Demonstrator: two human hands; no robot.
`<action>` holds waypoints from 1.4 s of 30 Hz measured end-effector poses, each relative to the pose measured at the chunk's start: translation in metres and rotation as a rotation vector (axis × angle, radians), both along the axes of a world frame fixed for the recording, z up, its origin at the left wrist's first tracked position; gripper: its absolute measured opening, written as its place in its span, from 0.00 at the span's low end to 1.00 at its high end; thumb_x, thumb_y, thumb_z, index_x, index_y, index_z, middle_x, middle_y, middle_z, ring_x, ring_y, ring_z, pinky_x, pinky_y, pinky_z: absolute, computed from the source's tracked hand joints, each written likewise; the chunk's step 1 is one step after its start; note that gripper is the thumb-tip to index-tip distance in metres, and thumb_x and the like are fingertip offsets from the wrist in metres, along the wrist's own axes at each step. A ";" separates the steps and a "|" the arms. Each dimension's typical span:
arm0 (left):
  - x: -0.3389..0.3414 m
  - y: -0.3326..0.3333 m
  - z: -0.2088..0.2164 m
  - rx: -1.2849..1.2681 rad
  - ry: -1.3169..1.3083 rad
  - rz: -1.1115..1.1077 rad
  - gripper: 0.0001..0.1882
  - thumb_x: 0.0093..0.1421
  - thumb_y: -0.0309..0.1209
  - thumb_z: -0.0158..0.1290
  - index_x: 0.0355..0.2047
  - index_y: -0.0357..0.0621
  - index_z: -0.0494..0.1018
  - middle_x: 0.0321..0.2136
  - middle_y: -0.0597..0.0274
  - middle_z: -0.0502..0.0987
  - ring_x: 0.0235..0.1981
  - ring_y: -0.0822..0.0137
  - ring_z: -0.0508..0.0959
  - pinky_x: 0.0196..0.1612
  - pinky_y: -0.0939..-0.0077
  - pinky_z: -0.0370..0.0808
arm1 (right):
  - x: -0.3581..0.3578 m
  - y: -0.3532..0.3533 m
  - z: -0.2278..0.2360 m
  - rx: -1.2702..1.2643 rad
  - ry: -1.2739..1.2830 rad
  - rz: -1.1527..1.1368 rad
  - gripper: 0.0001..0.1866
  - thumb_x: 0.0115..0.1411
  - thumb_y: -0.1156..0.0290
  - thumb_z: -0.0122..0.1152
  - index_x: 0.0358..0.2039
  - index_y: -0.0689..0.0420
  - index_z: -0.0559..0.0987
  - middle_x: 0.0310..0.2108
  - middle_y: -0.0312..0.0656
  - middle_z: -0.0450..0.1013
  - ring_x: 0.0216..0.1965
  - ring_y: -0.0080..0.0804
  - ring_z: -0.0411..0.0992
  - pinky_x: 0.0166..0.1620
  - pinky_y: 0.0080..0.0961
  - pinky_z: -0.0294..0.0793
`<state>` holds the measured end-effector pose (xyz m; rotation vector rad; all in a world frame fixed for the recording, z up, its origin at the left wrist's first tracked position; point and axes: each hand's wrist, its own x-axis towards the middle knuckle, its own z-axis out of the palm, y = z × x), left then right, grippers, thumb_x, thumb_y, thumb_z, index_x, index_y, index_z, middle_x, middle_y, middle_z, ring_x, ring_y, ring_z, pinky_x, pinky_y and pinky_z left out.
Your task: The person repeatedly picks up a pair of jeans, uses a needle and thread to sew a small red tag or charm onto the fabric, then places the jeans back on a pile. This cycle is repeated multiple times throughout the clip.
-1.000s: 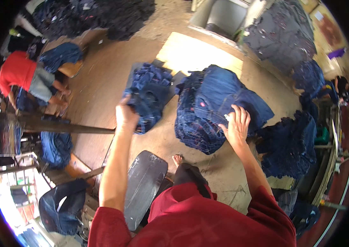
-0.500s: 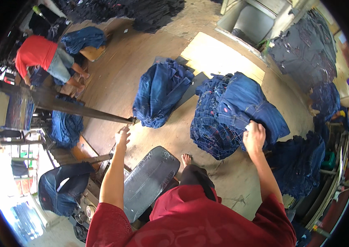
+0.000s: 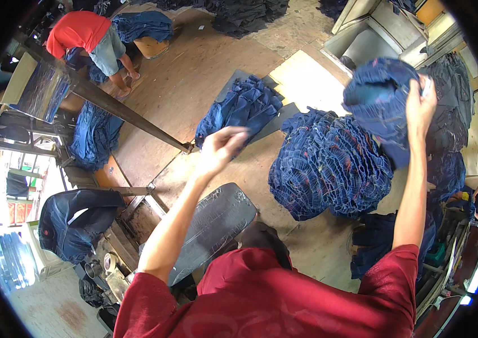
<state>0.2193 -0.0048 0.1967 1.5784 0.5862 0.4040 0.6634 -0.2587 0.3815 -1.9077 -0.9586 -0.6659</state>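
A pair of blue jeans (image 3: 371, 98) hangs from my right hand (image 3: 421, 110), raised at the right, with the fingers closed on its edge. Its top gapes like a ring and is slightly blurred. Something small and white also shows by the fingertips of that hand. Below it on the floor stands a big pile of folded denim (image 3: 329, 166), its stitched edges turned up. My left hand (image 3: 223, 151) reaches over the floor with the fingers stretched out and smeared a little, holding nothing. Just beyond it lies a smaller stack of jeans (image 3: 244, 104).
A black padded bench (image 3: 210, 225) sits before me at the left. A dark post (image 3: 120, 112) slants across the left side. Someone in a red shirt (image 3: 81, 34) bends over denim at the far left. More denim (image 3: 388, 239) lies at the lower right.
My right hand has lifted the jeans off the big pile, up and to the right, baring the stacked edges. My left hand has swung right toward the smaller stack. The view has shifted.
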 end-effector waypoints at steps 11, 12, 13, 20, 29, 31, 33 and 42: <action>0.079 -0.040 -0.027 -1.463 -0.600 0.138 0.24 0.76 0.51 0.55 0.59 0.47 0.79 0.54 0.60 0.85 0.54 0.55 0.84 0.62 0.50 0.79 | -0.274 0.046 -0.177 -0.203 0.528 0.490 0.10 0.70 0.73 0.64 0.37 0.61 0.72 0.22 0.44 0.69 0.22 0.37 0.72 0.30 0.35 0.74; 0.061 -0.050 -0.051 -1.401 -0.506 0.389 0.18 0.77 0.45 0.55 0.58 0.50 0.80 0.54 0.60 0.86 0.53 0.56 0.85 0.64 0.51 0.79 | -0.292 0.036 -0.200 -0.253 0.530 0.488 0.14 0.68 0.69 0.69 0.38 0.61 0.72 0.24 0.44 0.70 0.24 0.40 0.74 0.31 0.37 0.76; 0.043 -0.064 -0.073 -1.384 -0.426 0.551 0.16 0.78 0.41 0.54 0.59 0.52 0.81 0.54 0.60 0.86 0.54 0.58 0.84 0.65 0.53 0.79 | -0.311 0.023 -0.221 -0.311 0.596 0.452 0.18 0.66 0.65 0.74 0.39 0.61 0.72 0.25 0.45 0.71 0.26 0.44 0.76 0.33 0.39 0.77; -0.072 -0.137 -0.098 -1.241 -0.352 0.819 0.22 0.79 0.41 0.53 0.70 0.55 0.72 0.64 0.60 0.80 0.63 0.54 0.80 0.69 0.46 0.75 | -0.400 -0.040 -0.270 -0.573 0.326 0.445 0.31 0.44 0.71 0.85 0.43 0.60 0.73 0.48 0.48 0.71 0.48 0.53 0.74 0.48 0.47 0.79; -0.219 -0.153 -0.084 -0.905 0.094 1.129 0.27 0.72 0.34 0.63 0.65 0.31 0.71 0.58 0.48 0.81 0.55 0.51 0.85 0.60 0.51 0.83 | -0.516 -0.056 -0.244 -0.761 1.026 1.173 0.28 0.60 0.53 0.77 0.45 0.65 0.77 0.44 0.60 0.81 0.46 0.62 0.82 0.49 0.51 0.82; -0.262 -0.142 -0.082 -0.910 0.045 1.196 0.13 0.74 0.34 0.62 0.50 0.37 0.80 0.42 0.55 0.85 0.41 0.56 0.86 0.49 0.57 0.85 | -0.516 -0.051 -0.249 -0.679 1.258 1.173 0.28 0.67 0.49 0.73 0.47 0.64 0.78 0.42 0.58 0.83 0.47 0.51 0.84 0.47 0.42 0.82; -0.309 -0.131 -0.079 -0.805 0.054 1.259 0.10 0.74 0.31 0.60 0.46 0.36 0.82 0.43 0.54 0.87 0.43 0.58 0.88 0.50 0.60 0.86 | -0.498 -0.053 -0.256 -0.391 1.397 0.781 0.28 0.68 0.48 0.72 0.46 0.64 0.78 0.37 0.51 0.83 0.42 0.37 0.83 0.46 0.35 0.81; -0.328 -0.133 -0.046 0.356 0.929 1.421 0.36 0.66 0.33 0.71 0.65 0.33 0.62 0.54 0.51 0.73 0.51 0.55 0.74 0.60 0.55 0.72 | -0.364 0.012 -0.366 0.453 2.345 0.080 0.52 0.65 0.24 0.60 0.71 0.56 0.71 0.68 0.48 0.73 0.68 0.48 0.72 0.71 0.55 0.70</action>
